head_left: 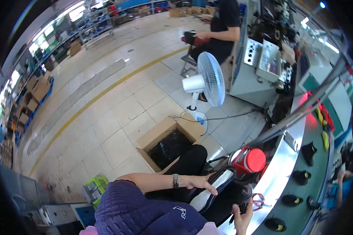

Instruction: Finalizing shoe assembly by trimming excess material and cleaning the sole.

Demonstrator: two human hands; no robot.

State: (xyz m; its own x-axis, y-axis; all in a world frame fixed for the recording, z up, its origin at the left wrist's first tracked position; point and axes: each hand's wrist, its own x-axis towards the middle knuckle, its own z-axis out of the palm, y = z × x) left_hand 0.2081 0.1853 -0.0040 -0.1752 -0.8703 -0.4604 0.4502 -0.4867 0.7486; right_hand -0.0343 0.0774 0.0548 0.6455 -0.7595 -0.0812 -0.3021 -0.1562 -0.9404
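Observation:
My left hand (203, 183), with a metal watch on its wrist, is closed around the edge of a black shoe (201, 201) held over my lap. The shoe's whitish, long underside faces up, and my thumb lies across it. To the right, at the metal ledge, my right hand (243, 216) has its fingers bent around a slim dark tool, whose kind I cannot make out. A dark, shiny object (247, 191) stands just above those fingers. Close beside it on the ledge lies a red-handled tool (259, 200), perhaps scissors.
A red-lidded container (255, 159) stands by the metal ledge (276, 172). Several black shoe pieces (292, 200) sit on the green conveyor belt (308, 188). Ahead are a cardboard box (157, 137) of black material, a standing fan (211, 80) with a cable, and a seated person (223, 35).

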